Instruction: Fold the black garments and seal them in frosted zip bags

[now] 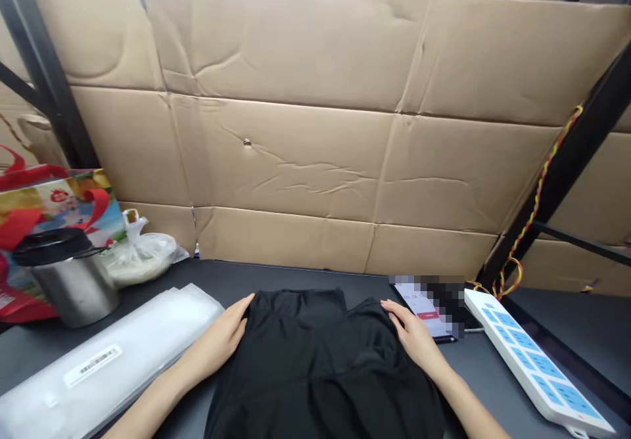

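Black garment [325, 367] lies on the table [221, 280], left hand [227, 334] and right hand [413, 335] at opposite upper edges, probably to hold it flat. Fingers extended on both; can't tell if either pinches.

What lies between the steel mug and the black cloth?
In the head view, white packaging with a barcode label lies between them, then the left hand, touching the cloth.
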The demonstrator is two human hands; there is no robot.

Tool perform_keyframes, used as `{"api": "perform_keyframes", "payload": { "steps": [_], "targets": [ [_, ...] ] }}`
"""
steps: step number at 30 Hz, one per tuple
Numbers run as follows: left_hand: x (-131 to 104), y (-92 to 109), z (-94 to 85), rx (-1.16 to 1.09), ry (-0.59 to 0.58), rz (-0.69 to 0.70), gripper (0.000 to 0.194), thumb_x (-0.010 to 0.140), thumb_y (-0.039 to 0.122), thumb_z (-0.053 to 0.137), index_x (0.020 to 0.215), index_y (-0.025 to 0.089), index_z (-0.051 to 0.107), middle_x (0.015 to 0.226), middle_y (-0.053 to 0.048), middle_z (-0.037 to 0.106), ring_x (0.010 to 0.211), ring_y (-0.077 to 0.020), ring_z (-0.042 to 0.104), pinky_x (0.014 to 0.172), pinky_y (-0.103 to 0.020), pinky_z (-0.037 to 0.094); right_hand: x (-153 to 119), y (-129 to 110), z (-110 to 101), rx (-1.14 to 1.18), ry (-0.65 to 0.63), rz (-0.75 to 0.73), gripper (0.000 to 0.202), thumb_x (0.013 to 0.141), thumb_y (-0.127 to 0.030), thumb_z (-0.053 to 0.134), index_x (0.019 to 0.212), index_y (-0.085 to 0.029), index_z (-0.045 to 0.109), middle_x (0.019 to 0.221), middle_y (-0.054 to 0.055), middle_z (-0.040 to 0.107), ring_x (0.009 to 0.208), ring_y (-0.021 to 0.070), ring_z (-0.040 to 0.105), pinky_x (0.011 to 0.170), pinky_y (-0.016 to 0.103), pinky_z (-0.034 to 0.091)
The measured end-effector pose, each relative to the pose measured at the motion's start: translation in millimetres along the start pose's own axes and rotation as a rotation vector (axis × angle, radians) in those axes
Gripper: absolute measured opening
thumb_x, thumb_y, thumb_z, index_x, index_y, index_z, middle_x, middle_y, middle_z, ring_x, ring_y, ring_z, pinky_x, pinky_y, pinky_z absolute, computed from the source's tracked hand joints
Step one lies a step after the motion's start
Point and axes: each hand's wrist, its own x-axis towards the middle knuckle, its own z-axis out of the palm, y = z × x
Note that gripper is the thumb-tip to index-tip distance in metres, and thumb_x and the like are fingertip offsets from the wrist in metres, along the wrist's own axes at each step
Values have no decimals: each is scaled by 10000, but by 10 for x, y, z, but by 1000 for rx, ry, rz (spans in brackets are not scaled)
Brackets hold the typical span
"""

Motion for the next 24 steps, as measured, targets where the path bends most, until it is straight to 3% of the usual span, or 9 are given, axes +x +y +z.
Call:
{"api": "perform_keyframes", "payload": {
  "steps": [9,24],
  "targets": [
    [3,-44,6,-10,1,-1,473,942,304,363,1397,190,421,1396,-60,505,1264,-230,489,1064,-378,402,10,-5,5,-10,-14,-7,399,871,-348,370,1073,-165,662,1205,116,648,1198,263,548,1053,479,401],
    [23,-12,-21,-6,13,11,464,935,304,364,1381,209,448,1375,-39,530,1247,-229,508,1055,-359,415,20,0,19,1,12,-9,345,866,-316,397,1035,-194,673,1181,88,665,1184,244,561,1044,455,415]
  ]
}}
